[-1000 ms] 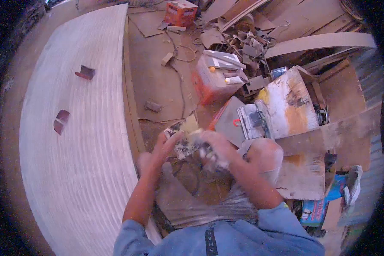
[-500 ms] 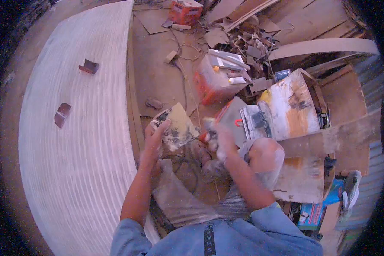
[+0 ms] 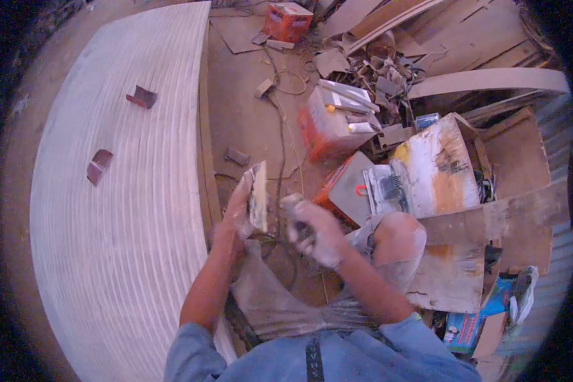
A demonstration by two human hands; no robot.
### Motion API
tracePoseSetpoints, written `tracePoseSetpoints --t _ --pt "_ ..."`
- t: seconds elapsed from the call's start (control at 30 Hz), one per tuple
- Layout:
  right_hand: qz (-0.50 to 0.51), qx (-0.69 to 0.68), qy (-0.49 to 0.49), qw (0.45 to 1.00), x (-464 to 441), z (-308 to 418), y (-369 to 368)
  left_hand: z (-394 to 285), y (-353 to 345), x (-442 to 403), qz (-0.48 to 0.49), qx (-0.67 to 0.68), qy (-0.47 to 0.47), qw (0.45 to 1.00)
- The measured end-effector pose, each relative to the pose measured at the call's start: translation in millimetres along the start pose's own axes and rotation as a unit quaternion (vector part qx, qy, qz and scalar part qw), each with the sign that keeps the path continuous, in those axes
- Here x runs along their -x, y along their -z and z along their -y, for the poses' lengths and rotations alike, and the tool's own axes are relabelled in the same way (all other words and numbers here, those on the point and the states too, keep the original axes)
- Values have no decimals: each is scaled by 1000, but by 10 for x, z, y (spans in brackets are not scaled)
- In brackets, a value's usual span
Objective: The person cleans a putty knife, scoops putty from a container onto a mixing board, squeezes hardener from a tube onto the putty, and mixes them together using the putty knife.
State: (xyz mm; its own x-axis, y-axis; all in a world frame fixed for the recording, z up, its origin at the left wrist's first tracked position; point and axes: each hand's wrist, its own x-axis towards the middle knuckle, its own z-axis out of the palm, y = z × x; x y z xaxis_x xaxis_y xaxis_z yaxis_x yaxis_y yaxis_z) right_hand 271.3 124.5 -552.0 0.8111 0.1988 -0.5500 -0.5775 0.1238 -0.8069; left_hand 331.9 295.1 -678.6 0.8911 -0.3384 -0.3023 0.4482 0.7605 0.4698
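My left hand (image 3: 237, 207) is closed on a small, cream-coloured board (image 3: 259, 196) smeared with pale and dark paste. The board is tilted, so its narrow edge faces me. Just to its right, apart from it, my right hand (image 3: 323, 237) is wrapped round a putty knife (image 3: 291, 202) with a pale, smeared tip; motion blurs the blade. To the left stretches a long whitish panel (image 3: 134, 229) with streaks along it. Two curled brown pieces of sandpaper, an upper piece (image 3: 142, 97) and a lower piece (image 3: 99, 167), lie on the panel.
A dusty red-and-white box (image 3: 325, 137) carries a tube (image 3: 361, 128) and strips. Nearer me stand a grey-lidded box (image 3: 350, 191) and a paint-stained wooden box (image 3: 442, 169). A dark block (image 3: 237, 156) and a cable (image 3: 280, 127) lie on the floor. Scraps (image 3: 382, 83) are heaped behind.
My left hand has turned the board from showing its smeared face to nearly edge-on. My right hand has moved slightly left and down with the putty knife. The view has shifted a little.
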Motion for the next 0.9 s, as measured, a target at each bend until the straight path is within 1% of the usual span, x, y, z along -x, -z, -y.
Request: tracePoseSetpoints --t 0.03,0.1,0.13,0.2,0.27,0.4,0.47,0.5,0.57,0.6,0.67,0.73,0.77,0.8,0.83,0.87,0.9 --pt "12 23 -7 1000 -32 -114 -154 53 80 42 -25 6 2 1000" --pt "31 44 -17 998 -106 -308 -325 232 372 148 -110 -51 -31 992" --pt "37 35 -26 998 -194 -437 -334 359 575 210 -161 -132 -55 976" --pt "49 30 -42 997 -257 -615 -413 641 1021 265 -268 -323 -88 903" --pt "29 11 -39 999 -240 -743 -482 800 1274 270 -282 -420 -80 859" --pt "23 -3 -35 999 -290 -712 -572 895 1410 267 -251 -506 -58 823" --pt "-39 14 34 999 -372 -382 -666 904 1425 303 -242 -536 -53 807" --pt "9 -21 38 999 -421 -319 -651 892 1428 311 -240 -547 -51 800" --pt "4 0 39 999 -349 -578 -639 874 1405 280 -241 -552 -51 797" --pt "-1 23 39 999 -348 -681 -610 866 1406 262 -237 -534 -52 810" --pt "-17 24 34 999 -342 -558 -587 825 1307 285 -214 -468 -43 856" --pt "-34 18 25 999 -358 -454 -585 747 1172 331 -163 -301 2 939" --pt "-22 2 47 999 -383 -411 -613 681 1078 409 -134 -209 32 968" --pt "-6 -10 76 997 -402 -316 -635 616 980 435 -110 -131 55 984" --pt "-36 100 55 993 -194 -289 -687 559 876 432 -91 -67 68 991" --pt "-36 106 59 992 -206 -401 -622 518 776 391 -85 -28 64 994" --pt "-32 100 98 990 -280 -584 -527 469 664 334 -89 -4 50 995"
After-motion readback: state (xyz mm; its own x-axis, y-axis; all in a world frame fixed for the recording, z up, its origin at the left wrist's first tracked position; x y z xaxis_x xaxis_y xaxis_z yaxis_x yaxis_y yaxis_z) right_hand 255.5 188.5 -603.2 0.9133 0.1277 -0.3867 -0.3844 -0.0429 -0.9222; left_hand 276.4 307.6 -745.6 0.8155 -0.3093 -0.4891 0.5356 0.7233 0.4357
